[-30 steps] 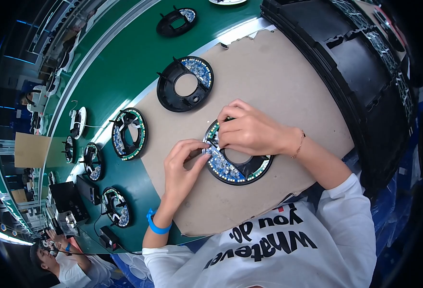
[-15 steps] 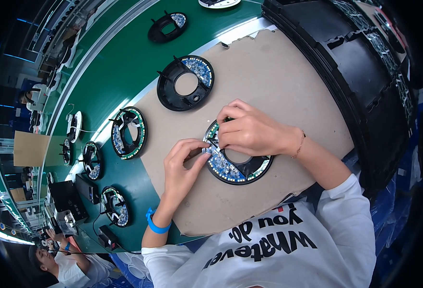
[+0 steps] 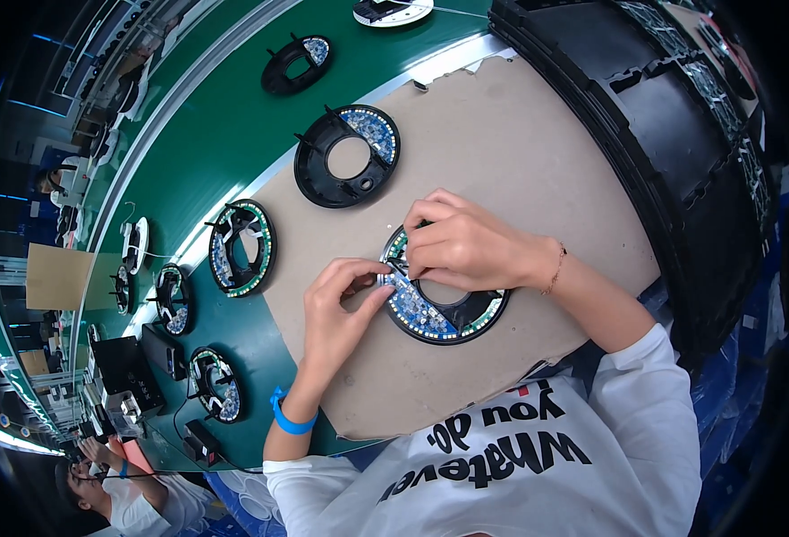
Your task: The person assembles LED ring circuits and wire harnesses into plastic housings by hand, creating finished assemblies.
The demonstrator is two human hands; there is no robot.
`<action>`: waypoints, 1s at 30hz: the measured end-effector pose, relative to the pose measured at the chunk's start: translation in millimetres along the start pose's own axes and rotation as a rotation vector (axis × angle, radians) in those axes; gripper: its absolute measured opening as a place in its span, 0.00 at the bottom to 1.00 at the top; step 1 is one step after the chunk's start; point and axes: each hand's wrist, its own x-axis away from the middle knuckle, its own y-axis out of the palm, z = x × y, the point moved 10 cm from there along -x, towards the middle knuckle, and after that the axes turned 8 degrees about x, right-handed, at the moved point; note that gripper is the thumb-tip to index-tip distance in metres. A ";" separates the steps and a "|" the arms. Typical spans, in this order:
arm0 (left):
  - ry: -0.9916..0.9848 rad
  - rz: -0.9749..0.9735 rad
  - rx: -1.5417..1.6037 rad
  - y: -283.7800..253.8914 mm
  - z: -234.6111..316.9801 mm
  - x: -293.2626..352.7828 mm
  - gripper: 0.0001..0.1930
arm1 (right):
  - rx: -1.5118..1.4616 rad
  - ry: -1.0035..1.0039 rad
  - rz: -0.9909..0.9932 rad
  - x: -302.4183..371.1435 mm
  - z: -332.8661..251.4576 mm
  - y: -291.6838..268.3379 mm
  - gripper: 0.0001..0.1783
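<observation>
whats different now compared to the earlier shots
On the green belt, the black ring and white disc at the top have shifted left and down in the picture; the white piece and small dark ring at far left slid the same way. No grasp or release shows. The left hand and right hand stay at the lower ring on the cardboard; the upper ring stays put.

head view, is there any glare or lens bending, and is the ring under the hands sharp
Head view: bright glare streaks show on the green surface beside the cardboard; head view: the black trays bow, likely fisheye bending, and the corners go dark; head view: the ring looks fairly sharp, though the right hand hides part of it.
</observation>
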 end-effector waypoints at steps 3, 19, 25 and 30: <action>-0.003 0.010 0.005 -1.0 0.3 -2.7 0.12 | 0.004 0.003 -0.009 0.9 0.7 2.0 0.04; -0.317 -0.189 0.303 22.3 -32.2 -16.9 0.13 | 0.033 -0.025 0.006 0.3 -4.8 5.1 0.08; -0.306 -0.243 0.120 1.3 -7.3 -29.6 0.08 | -0.030 -0.021 -0.021 1.5 -1.2 -1.3 0.07; -0.040 0.250 0.025 -94.7 18.8 -92.7 0.08 | -0.140 0.100 0.037 -3.5 13.6 -15.8 0.11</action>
